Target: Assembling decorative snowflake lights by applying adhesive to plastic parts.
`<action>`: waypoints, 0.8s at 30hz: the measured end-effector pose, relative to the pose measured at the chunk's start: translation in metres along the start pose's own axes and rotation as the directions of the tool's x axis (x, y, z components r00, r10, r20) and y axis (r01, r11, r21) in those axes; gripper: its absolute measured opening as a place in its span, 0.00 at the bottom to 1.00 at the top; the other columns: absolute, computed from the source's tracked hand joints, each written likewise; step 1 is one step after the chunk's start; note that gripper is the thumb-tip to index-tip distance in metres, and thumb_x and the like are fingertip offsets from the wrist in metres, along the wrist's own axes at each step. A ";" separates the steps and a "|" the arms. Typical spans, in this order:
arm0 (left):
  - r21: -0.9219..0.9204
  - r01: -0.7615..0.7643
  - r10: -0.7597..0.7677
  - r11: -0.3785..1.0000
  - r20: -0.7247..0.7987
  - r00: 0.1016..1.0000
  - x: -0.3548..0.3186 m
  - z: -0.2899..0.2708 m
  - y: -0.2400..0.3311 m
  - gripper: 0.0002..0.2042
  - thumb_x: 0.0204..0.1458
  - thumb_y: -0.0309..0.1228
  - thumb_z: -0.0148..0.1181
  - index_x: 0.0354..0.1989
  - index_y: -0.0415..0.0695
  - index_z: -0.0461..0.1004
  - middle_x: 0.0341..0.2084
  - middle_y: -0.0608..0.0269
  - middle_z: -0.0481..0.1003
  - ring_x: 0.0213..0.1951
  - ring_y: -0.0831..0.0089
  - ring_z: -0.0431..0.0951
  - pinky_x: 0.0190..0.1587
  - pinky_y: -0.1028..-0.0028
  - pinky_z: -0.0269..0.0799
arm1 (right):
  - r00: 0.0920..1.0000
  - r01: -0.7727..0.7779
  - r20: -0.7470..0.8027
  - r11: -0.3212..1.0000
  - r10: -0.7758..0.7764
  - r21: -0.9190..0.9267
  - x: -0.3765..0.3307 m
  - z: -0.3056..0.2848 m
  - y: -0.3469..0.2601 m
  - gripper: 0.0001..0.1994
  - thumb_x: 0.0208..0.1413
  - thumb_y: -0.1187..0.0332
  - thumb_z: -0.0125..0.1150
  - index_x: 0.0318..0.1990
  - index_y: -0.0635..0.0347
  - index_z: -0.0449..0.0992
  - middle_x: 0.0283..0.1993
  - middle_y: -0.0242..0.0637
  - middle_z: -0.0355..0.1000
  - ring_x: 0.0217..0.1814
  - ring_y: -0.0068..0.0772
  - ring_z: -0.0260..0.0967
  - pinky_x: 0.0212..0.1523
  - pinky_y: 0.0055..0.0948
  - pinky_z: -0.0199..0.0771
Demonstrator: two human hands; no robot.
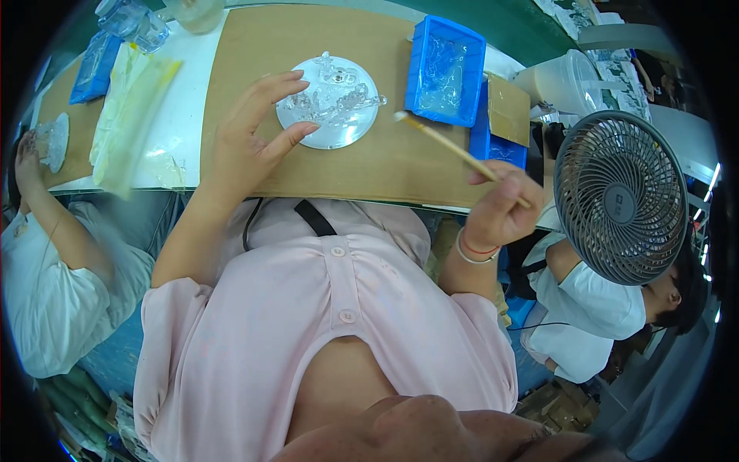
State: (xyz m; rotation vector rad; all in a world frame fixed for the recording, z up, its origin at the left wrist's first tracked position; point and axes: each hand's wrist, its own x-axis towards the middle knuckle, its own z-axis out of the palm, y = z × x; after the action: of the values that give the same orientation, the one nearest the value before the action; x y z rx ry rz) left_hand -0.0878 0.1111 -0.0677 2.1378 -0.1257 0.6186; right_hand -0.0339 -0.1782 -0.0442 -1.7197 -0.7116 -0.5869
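The left hand (250, 135) steadied the light, brittle-looking clear disc (329, 102) by its rim, fingers spread, while the right hand (500, 208) pinched a thin brush (454, 150).

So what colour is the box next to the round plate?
Bright blue. The box shows best in the head view, just right of the round plate.

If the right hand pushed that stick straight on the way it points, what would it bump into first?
Probably the round clear disc with its little clear figures. The stick in the right hand points up-left toward it, with only bare brown board between. Its height above the board is unclear.
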 end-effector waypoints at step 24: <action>0.105 -0.017 0.018 0.994 0.000 1.000 -0.004 0.005 0.003 0.17 0.40 0.33 0.72 0.40 0.45 0.77 0.44 0.62 0.77 0.49 0.60 0.74 0.52 0.64 0.69 | 0.955 0.027 0.293 0.963 0.055 -0.269 -0.002 0.037 0.004 0.06 0.62 0.73 0.51 0.33 0.64 0.68 0.25 0.39 0.76 0.24 0.25 0.75 0.24 0.20 0.70</action>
State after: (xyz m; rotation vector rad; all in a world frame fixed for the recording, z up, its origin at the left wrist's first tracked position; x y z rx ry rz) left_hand -0.0897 0.1045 -0.0699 2.2403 -0.1135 0.6493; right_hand -0.0319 -0.1429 -0.0574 -2.0959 -0.8600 -0.4322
